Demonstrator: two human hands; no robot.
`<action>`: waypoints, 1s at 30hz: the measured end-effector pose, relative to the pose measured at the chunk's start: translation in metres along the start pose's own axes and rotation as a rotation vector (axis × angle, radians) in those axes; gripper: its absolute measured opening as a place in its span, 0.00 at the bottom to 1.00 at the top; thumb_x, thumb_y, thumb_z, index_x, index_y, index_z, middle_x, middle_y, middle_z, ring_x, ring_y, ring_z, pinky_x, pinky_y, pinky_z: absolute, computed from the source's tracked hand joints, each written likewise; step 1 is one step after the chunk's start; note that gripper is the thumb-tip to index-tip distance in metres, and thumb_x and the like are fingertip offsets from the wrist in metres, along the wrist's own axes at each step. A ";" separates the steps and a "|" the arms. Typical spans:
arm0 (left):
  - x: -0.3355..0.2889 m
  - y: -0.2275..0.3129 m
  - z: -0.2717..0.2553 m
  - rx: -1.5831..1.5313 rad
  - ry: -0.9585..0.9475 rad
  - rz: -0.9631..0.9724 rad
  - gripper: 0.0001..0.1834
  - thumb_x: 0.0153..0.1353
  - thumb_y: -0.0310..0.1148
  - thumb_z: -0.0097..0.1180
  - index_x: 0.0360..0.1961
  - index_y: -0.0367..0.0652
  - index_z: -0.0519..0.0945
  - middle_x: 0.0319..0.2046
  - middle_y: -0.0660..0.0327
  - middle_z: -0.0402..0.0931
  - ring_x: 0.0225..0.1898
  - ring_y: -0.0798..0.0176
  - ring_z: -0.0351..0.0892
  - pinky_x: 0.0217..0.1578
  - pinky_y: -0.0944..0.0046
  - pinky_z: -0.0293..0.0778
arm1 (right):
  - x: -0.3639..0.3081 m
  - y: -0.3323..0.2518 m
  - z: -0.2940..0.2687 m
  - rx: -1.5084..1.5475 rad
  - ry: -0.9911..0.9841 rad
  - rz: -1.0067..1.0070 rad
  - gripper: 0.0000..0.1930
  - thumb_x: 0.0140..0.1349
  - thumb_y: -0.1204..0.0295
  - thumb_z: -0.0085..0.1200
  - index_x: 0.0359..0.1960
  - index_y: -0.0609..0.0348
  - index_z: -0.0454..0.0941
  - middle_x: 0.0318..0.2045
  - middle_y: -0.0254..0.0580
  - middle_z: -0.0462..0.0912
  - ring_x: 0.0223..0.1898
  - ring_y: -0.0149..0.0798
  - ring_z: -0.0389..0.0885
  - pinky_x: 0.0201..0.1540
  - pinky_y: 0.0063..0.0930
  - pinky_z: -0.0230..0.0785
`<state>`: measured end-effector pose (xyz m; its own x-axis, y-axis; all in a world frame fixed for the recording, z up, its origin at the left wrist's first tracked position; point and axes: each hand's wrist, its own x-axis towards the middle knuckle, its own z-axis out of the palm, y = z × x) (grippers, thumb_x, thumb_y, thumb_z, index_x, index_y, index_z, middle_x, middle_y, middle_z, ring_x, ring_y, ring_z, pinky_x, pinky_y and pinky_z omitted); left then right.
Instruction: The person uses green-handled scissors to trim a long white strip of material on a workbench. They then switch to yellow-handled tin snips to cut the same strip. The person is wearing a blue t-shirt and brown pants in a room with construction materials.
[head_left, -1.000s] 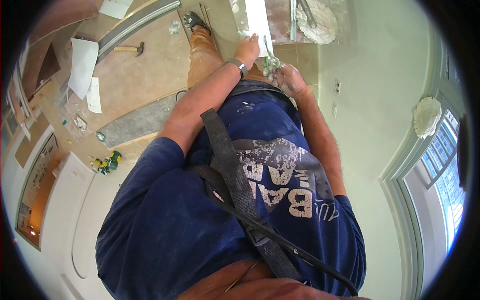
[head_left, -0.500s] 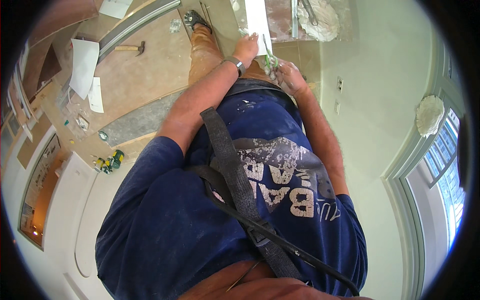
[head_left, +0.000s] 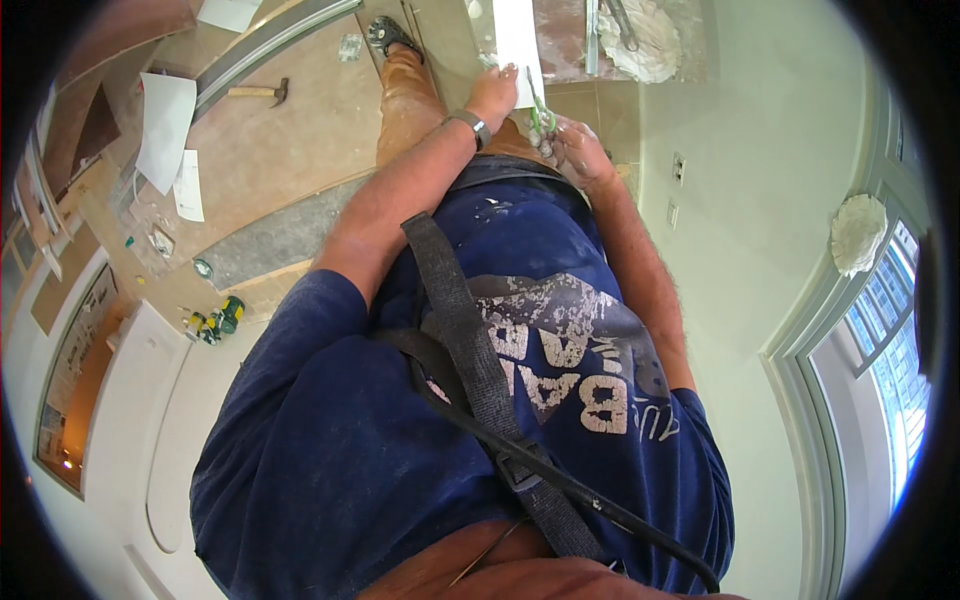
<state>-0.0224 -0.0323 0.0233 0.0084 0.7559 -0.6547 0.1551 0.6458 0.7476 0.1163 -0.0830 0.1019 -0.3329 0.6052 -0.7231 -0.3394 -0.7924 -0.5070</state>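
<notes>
A: What is the biggest thing down there?

B: The tan floor. A hammer lies on it, far off to the left.

A: And the white strip?

B: The white strip sticks out in front of the person. The left hand pinches its near end.

A: And the other hand?

B: The right hand is closed around green scissors, right by the strip's near end.
</notes>
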 end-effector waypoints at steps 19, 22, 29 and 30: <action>0.010 -0.021 0.002 -0.011 -0.021 -0.002 0.21 0.57 0.40 0.40 0.36 0.29 0.73 0.29 0.40 0.73 0.33 0.46 0.72 0.35 0.59 0.65 | -0.001 -0.002 0.006 0.037 0.039 0.028 0.13 0.57 0.71 0.36 0.37 0.66 0.71 0.22 0.33 0.72 0.18 0.23 0.63 0.18 0.13 0.55; 0.006 -0.014 0.000 -0.028 -0.039 -0.063 0.21 0.57 0.41 0.40 0.36 0.29 0.72 0.28 0.41 0.73 0.32 0.48 0.73 0.34 0.59 0.65 | 0.000 0.001 0.004 0.053 0.032 0.015 0.13 0.56 0.73 0.37 0.37 0.67 0.71 0.22 0.33 0.71 0.18 0.23 0.63 0.18 0.13 0.54; 0.002 -0.009 -0.001 -0.037 -0.036 -0.084 0.21 0.57 0.40 0.40 0.34 0.28 0.73 0.28 0.41 0.73 0.31 0.49 0.73 0.34 0.60 0.65 | 0.004 0.010 0.002 0.080 0.054 -0.002 0.12 0.55 0.74 0.36 0.37 0.66 0.71 0.21 0.33 0.71 0.18 0.23 0.63 0.17 0.13 0.54; 0.002 -0.009 -0.002 -0.008 -0.035 -0.093 0.21 0.57 0.40 0.40 0.34 0.28 0.73 0.28 0.42 0.73 0.31 0.49 0.73 0.34 0.60 0.65 | 0.005 0.011 0.002 0.078 0.067 -0.005 0.12 0.55 0.74 0.36 0.36 0.66 0.71 0.21 0.33 0.71 0.18 0.23 0.63 0.17 0.13 0.54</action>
<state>-0.0257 -0.0367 0.0155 0.0284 0.6886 -0.7246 0.1490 0.7139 0.6842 0.1095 -0.0888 0.0938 -0.2720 0.6009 -0.7516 -0.4097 -0.7791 -0.4746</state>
